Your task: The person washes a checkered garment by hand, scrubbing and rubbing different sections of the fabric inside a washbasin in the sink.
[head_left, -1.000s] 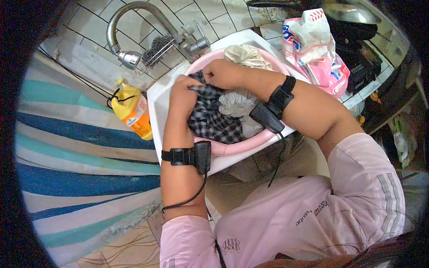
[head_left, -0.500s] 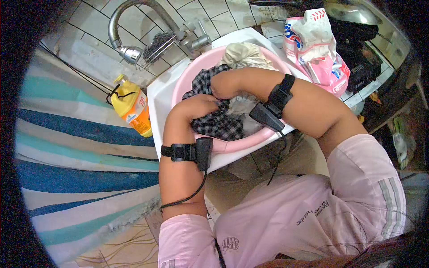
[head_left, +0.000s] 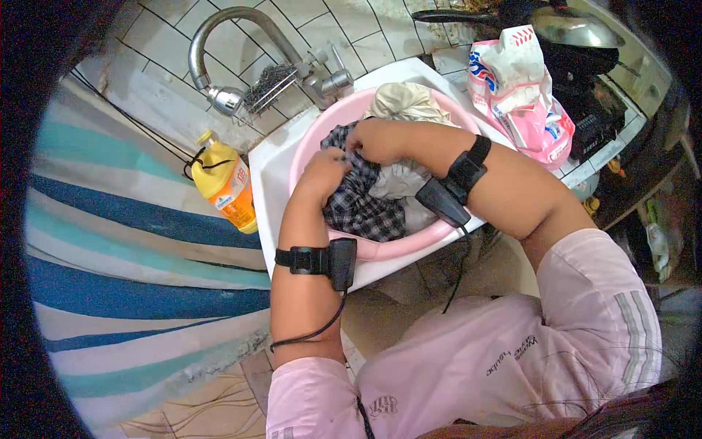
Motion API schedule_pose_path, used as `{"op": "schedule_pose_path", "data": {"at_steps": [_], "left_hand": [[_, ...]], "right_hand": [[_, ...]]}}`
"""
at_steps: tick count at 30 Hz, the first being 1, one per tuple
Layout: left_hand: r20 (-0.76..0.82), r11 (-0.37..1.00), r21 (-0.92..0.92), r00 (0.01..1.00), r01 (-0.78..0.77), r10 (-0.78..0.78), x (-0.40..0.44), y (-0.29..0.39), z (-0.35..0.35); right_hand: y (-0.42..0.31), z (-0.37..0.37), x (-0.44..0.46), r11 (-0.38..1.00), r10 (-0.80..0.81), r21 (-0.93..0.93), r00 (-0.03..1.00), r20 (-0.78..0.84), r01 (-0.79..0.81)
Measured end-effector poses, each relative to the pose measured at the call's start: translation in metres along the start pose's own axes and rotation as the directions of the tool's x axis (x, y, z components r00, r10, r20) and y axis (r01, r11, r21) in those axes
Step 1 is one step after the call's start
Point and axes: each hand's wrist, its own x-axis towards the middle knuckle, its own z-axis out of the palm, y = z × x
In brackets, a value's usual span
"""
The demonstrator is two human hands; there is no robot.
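Observation:
A black-and-white checked garment [head_left: 365,208] lies bunched in a pink basin [head_left: 380,250], its lower folds near the rim closest to me. My left hand [head_left: 327,173] grips the garment's left side with bent fingers. Just to its right, my right hand [head_left: 369,140] is closed on the upper part of the same cloth, fingertips partly hidden in the folds. Pale cream cloth [head_left: 409,102] is heaped at the far side of the basin. More whitish fabric [head_left: 398,179] shows under my right forearm.
The basin sits in a white sink [head_left: 274,157] below a curved metal faucet [head_left: 248,14]. A yellow bottle [head_left: 227,183] stands left of the sink. On the right are a pink-and-white detergent bag [head_left: 523,95] and a dark pan with a metal lid [head_left: 574,28]. A striped curtain [head_left: 146,212] hangs at left.
My left hand has risen a little out of the folds, with more of its fingers showing. The checked cloth has shifted between my hands. The whole view has moved slightly.

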Motion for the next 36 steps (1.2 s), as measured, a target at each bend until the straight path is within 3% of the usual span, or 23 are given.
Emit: {"op": "schedule_pose_path", "data": {"at_steps": [1, 2, 3, 4, 5, 6, 7, 8, 10, 12, 14, 16, 18, 19, 22, 23, 27, 28, 30, 31, 35, 36], "left_hand": [[-0.125, 0.983, -0.184, 0.992, 0.007, -0.03, -0.005, 0.009, -0.006], [-0.24, 0.932, -0.362, 0.967, -0.009, -0.084, -0.01, 0.019, -0.011], [-0.328, 0.911, -0.41, 0.938, -0.038, -0.109, -0.012, 0.026, -0.015], [-0.326, 0.912, -0.409, 0.939, -0.035, -0.11, -0.014, 0.03, -0.015], [-0.302, 0.712, -0.691, 0.944, -0.124, -0.129, -0.016, 0.035, -0.014], [-0.275, 0.42, -0.886, 0.951, -0.195, -0.139, -0.019, 0.041, -0.014], [-0.296, 0.333, -0.91, 0.949, -0.246, -0.108, -0.023, 0.05, -0.014], [-0.296, 0.333, -0.91, 0.949, -0.246, -0.109, -0.021, 0.05, -0.015], [-0.345, 0.229, -0.921, 0.933, -0.315, -0.104, -0.02, 0.051, -0.015], [-0.35, 0.208, -0.924, 0.929, -0.322, -0.117, -0.023, 0.054, -0.016], [-0.36, 0.171, -0.926, 0.922, -0.336, -0.139, -0.027, 0.058, -0.019], [-0.352, 0.184, -0.927, 0.928, -0.326, -0.126, -0.024, 0.055, -0.018], [-0.218, 0.388, -0.917, 0.932, -0.093, -0.291, -0.023, 0.056, -0.015], [-0.221, 0.39, -0.916, 0.932, -0.097, -0.288, -0.024, 0.057, -0.014], [-0.138, 0.603, -0.795, 0.988, -0.069, -0.069, -0.029, 0.059, -0.01], [-0.168, 0.621, -0.769, 0.985, -0.15, 0.03, -0.027, 0.054, -0.005], [-0.183, 0.752, -0.63, 0.978, -0.197, 0.103, -0.018, 0.044, -0.001], [-0.187, 0.748, -0.633, 0.977, -0.198, 0.1, -0.019, 0.045, -0.003], [-0.174, 0.789, -0.603, 0.985, -0.114, 0.008, -0.023, 0.052, -0.008], [-0.253, 0.752, -0.637, 0.967, -0.168, 0.001, -0.013, 0.038, 0.0], [-0.2, 0.707, -0.704, 0.973, -0.062, -0.113, -0.015, 0.037, -0.001], [-0.126, 0.695, -0.719, 0.988, -0.03, -0.088, -0.01, 0.029, 0.002]], "right_hand": [[0.004, 0.002, 0.001, 1.0, 0.001, 0.003, 1.0, 0.001, -0.001], [0.009, 0.003, 0.003, 0.996, -0.021, 0.08, 0.992, -0.128, 0.032], [0.005, -0.001, 0.001, 0.986, -0.032, 0.153, 0.966, -0.257, 0.073], [0.002, -0.005, -0.003, 0.985, -0.03, 0.157, 0.966, -0.257, 0.073], [-0.001, -0.009, -0.008, 0.981, -0.001, 0.186, 0.964, -0.265, 0.053], [-0.006, -0.015, -0.012, 0.976, 0.027, 0.215, 0.962, -0.273, 0.033], [0.002, -0.008, -0.002, 0.946, -0.049, 0.286, 0.937, -0.346, 0.155], [0.005, -0.008, -0.003, 0.946, -0.049, 0.286, 0.937, -0.345, 0.155], [-0.013, -0.027, -0.02, 0.851, 0.122, 0.525, 0.971, -0.206, 0.004], [0.001, -0.015, -0.007, 0.839, 0.119, 0.542, 0.96, -0.254, 0.04], [0.008, -0.011, -0.001, 0.899, 0.069, 0.422, 0.916, -0.396, 0.115], [0.008, -0.01, 0.0, 0.902, 0.087, 0.417, 0.9, -0.427, 0.11], [0.012, -0.012, 0.006, 0.903, -0.031, 0.344, 0.838, -0.544, 0.257], [0.013, -0.012, 0.008, 0.904, -0.032, 0.342, 0.836, -0.548, 0.258], [0.014, -0.012, 0.013, 0.903, -0.016, 0.348, 0.83, -0.557, 0.251], [0.014, -0.011, 0.014, 0.893, 0.02, 0.391, 0.848, -0.53, 0.224], [0.004, -0.01, 0.008, 0.866, 0.08, 0.481, 0.909, -0.408, 0.14], [0.0, -0.009, 0.006, 0.868, 0.076, 0.477, 0.911, -0.405, 0.14], [-0.013, -0.006, 0.0, 0.929, -0.175, 0.225, 0.883, -0.435, 0.295], [-0.022, -0.007, -0.008, 0.937, -0.209, 0.16, 0.864, -0.458, 0.311], [-0.03, -0.01, -0.014, 0.94, -0.281, 0.029, 0.818, -0.501, 0.34], [-0.036, -0.015, -0.02, 0.957, -0.222, 0.079, 0.882, -0.416, 0.278]]}}
